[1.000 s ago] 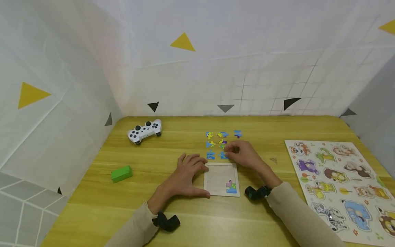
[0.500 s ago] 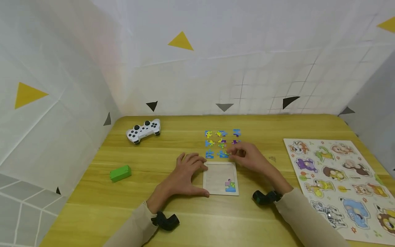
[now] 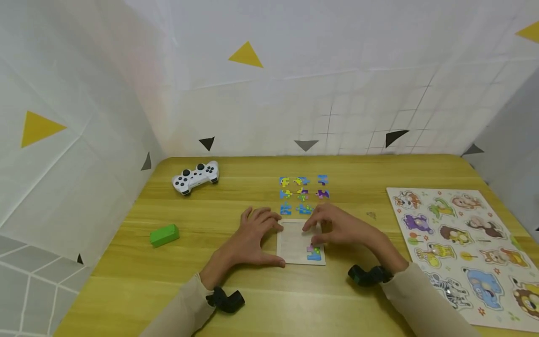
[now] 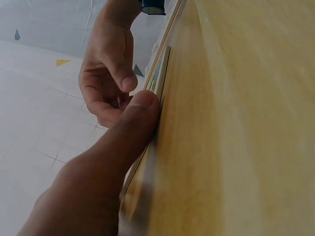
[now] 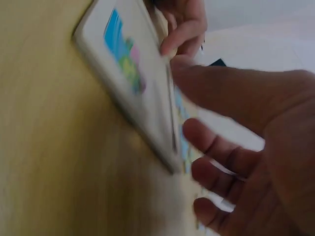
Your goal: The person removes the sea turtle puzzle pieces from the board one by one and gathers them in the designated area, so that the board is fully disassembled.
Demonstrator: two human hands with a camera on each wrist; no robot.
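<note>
A small square puzzle tray (image 3: 292, 243) with a pale rim lies in front of me. Joined jigsaw pieces (image 3: 313, 253), blue, green and pink, sit in its lower right corner. My left hand (image 3: 254, 238) holds the tray by its left side, thumb at the near corner, index finger at the far one; the left wrist view shows the thumb (image 4: 140, 110) against the tray's edge. Over the tray's right side hovers my right hand (image 3: 338, 228), thumb and fingers apart. The right wrist view shows no piece between these fingers (image 5: 211, 172). Loose jigsaw pieces (image 3: 286, 194) lie beyond the tray.
A white game controller (image 3: 195, 177) lies at the back left, and a green block (image 3: 164, 235) is nearer on that side. A large animal puzzle board (image 3: 459, 229) takes up the right of the wooden table (image 3: 286, 299). Patterned white sheeting (image 3: 294, 107) rises behind.
My right hand has come from the loose pieces toward me, over the tray's right side, and its fingers have spread. A purple piece it covered now shows. The left hand stays put.
</note>
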